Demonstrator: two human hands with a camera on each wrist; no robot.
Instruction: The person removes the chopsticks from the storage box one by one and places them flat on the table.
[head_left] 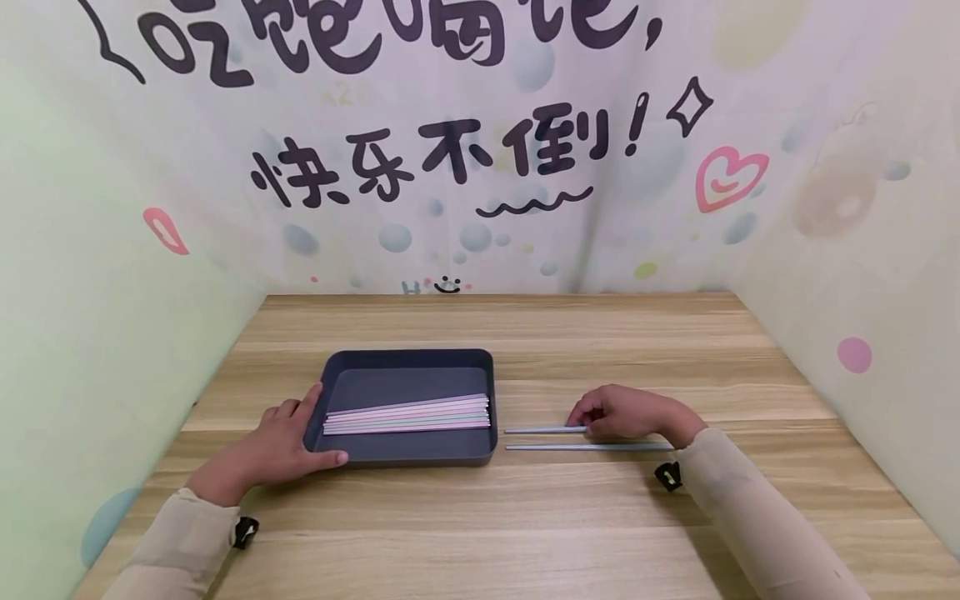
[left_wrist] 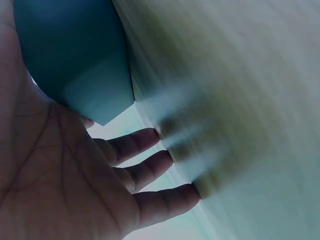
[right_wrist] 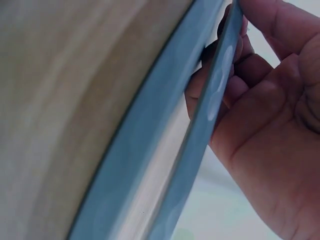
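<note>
My left hand [head_left: 281, 446] rests against the left end of a dark grey tray [head_left: 405, 381], thumb along the front wall and fingers spread at the side. Inside the tray lies a row of several pale chopsticks [head_left: 408, 417] with pink, purple and green tints. To the tray's right, my right hand [head_left: 626, 412] pinches a light blue chopstick [head_left: 543, 430], which lies low over the table. A second blue chopstick [head_left: 585, 447] lies nearer me, roughly parallel. In the right wrist view the pinched chopstick [right_wrist: 197, 140] tilts slightly away from the other chopstick [right_wrist: 142, 115].
A wood-grain table [head_left: 480, 533] carries everything. Behind it hangs a white printed cloth [head_left: 465, 242] with dark lettering, and pale walls [head_left: 862, 250] close off both sides. Black bands [head_left: 669, 476] show at the cuffs.
</note>
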